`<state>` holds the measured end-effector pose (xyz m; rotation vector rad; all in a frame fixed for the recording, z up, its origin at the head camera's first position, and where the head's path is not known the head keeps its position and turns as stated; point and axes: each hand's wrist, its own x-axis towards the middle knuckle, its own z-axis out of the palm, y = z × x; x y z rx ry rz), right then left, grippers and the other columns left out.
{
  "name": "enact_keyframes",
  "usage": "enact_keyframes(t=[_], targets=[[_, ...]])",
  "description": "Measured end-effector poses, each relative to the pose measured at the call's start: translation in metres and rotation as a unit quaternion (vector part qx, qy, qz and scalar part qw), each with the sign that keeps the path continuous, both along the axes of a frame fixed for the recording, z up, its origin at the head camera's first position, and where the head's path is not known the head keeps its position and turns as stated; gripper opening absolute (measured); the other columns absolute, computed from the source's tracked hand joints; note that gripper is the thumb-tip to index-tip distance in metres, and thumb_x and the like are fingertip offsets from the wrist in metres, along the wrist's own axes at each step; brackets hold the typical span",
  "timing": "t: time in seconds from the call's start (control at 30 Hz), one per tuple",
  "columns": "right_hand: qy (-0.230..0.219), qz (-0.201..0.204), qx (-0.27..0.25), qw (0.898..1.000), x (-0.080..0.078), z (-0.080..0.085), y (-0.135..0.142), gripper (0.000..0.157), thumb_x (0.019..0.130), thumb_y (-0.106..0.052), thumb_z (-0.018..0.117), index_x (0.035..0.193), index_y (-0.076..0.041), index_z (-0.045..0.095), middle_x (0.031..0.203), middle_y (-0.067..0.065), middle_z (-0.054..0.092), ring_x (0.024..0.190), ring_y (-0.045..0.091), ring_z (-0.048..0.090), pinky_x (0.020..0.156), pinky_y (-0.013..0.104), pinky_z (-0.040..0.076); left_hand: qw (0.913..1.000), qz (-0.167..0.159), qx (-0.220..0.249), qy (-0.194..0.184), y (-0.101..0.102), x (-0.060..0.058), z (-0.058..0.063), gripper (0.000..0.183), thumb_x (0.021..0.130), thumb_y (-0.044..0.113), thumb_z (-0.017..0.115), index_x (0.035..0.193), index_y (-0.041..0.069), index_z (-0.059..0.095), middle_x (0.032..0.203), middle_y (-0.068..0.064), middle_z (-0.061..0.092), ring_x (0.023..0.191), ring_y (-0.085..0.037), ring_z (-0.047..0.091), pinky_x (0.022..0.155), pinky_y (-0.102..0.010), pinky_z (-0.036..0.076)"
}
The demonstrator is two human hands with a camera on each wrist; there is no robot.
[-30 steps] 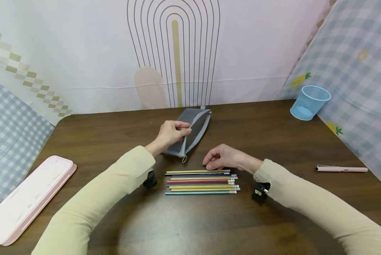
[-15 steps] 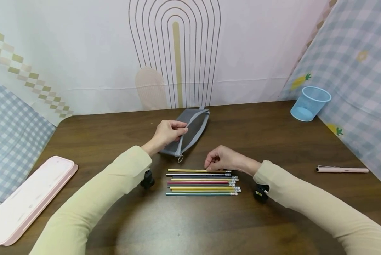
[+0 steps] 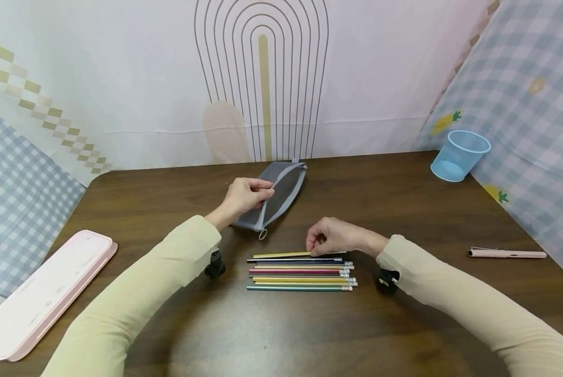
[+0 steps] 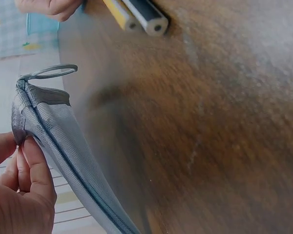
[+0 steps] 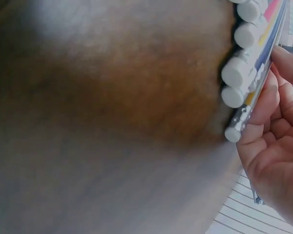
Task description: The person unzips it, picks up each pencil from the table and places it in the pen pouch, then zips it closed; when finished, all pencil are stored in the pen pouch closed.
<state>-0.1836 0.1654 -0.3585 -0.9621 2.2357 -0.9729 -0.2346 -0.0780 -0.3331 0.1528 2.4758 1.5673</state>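
A grey mesh zip pencil pouch (image 3: 288, 195) lies near the back of the table, its mouth spread apart. My left hand (image 3: 245, 198) pinches one edge of that mouth between thumb and fingers; the left wrist view shows the grip near the zipper end, beside a ring pull (image 4: 51, 72). Several pencils (image 3: 300, 273) with white erasers lie in a row in front of the pouch. At the row's far side, my right hand (image 3: 336, 235) pinches a yellow pencil (image 3: 281, 255), slightly angled to the others. Its eraser (image 5: 233, 134) shows in the right wrist view.
A long pink-and-white case (image 3: 46, 293) lies at the table's left. On the right rests a pale pink pen (image 3: 507, 253), with a light blue cup (image 3: 459, 157) standing at the back right corner. Fabric-covered walls border the back and sides.
The yellow pencil has come away from the row in my right hand's grip and now sits at a slight angle. My left hand and the pouch have shifted a little left.
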Motion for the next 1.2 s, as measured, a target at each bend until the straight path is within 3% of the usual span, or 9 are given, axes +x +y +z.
enact_keyframes(t=[0.33, 0.57, 0.77, 0.87, 0.93, 1.07, 1.2], targets=[[0.024, -0.027, 0.003, 0.999, -0.005, 0.002, 0.013, 0.003, 0.085, -0.006, 0.067, 0.084, -0.003, 0.067, 0.075, -0.001, 0.064, 0.066, 0.006, 0.052, 0.061, 0.018, 0.047, 1.0, 0.002, 0.008, 0.002, -0.003, -0.002, 0.001, 0.029, 0.087, 0.016, 0.068, 0.113, 0.005, 0.069, 0.107, -0.014, 0.069, 0.075, -0.007, 0.061, 0.069, -0.025, 0.057], [-0.018, -0.044, -0.03, 0.998, -0.01, 0.004, 0.03, 0.01, 0.089, -0.004, 0.062, 0.096, 0.001, 0.067, 0.087, 0.009, 0.067, 0.075, 0.01, 0.055, 0.066, 0.021, 0.049, 1.0, 0.001, 0.003, 0.005, -0.005, -0.002, 0.002, 0.029, 0.088, 0.016, 0.067, 0.114, 0.003, 0.068, 0.107, -0.015, 0.068, 0.072, -0.005, 0.06, 0.067, -0.023, 0.056], [-0.054, -0.122, -0.038, 0.99, -0.016, 0.008, 0.037, 0.015, 0.091, -0.005, 0.06, 0.101, 0.005, 0.065, 0.085, 0.011, 0.064, 0.071, 0.011, 0.053, 0.062, 0.023, 0.048, 1.0, 0.004, 0.003, 0.008, -0.005, -0.001, 0.001, 0.03, 0.087, 0.016, 0.068, 0.114, 0.003, 0.068, 0.105, -0.015, 0.069, 0.073, -0.006, 0.061, 0.067, -0.024, 0.056], [-0.103, -0.178, -0.052, 0.977, -0.019, 0.007, 0.031, 0.021, 0.093, -0.008, 0.057, 0.108, 0.007, 0.061, 0.085, 0.006, 0.062, 0.073, 0.011, 0.054, 0.064, 0.024, 0.05, 1.0, 0.007, 0.003, 0.005, -0.004, -0.001, -0.001, 0.03, 0.087, 0.016, 0.068, 0.114, 0.004, 0.068, 0.104, -0.014, 0.069, 0.073, -0.007, 0.061, 0.067, -0.023, 0.056], [-0.15, -0.213, -0.07, 0.963, -0.02, 0.007, 0.025, 0.025, 0.095, -0.009, 0.055, 0.114, 0.008, 0.057, 0.084, 0.002, 0.062, 0.073, 0.01, 0.055, 0.064, 0.022, 0.051, 1.0, 0.005, 0.002, 0.005, -0.003, -0.001, -0.002, 0.03, 0.087, 0.016, 0.068, 0.114, 0.004, 0.068, 0.104, -0.014, 0.069, 0.072, -0.007, 0.061, 0.067, -0.023, 0.056], [-0.243, -0.268, -0.125, 0.924, -0.023, 0.006, 0.009, 0.03, 0.096, -0.009, 0.052, 0.12, 0.009, 0.05, 0.078, -0.002, 0.06, 0.067, 0.006, 0.056, 0.059, 0.016, 0.05, 0.9999, 0.003, 0.003, 0.01, -0.001, -0.001, -0.002, 0.031, 0.087, 0.017, 0.068, 0.115, 0.004, 0.068, 0.104, -0.013, 0.069, 0.07, -0.006, 0.061, 0.067, -0.023, 0.056], [-0.306, -0.304, -0.178, 0.884, -0.027, 0.006, -0.006, 0.027, 0.097, -0.008, 0.05, 0.12, 0.006, 0.049, 0.075, -0.003, 0.061, 0.065, 0.005, 0.057, 0.058, 0.014, 0.049, 0.9999, 0.003, 0.007, 0.012, 0.0, 0.0, -0.002, 0.03, 0.087, 0.016, 0.068, 0.115, 0.004, 0.068, 0.103, -0.013, 0.07, 0.069, -0.006, 0.061, 0.067, -0.024, 0.056]])
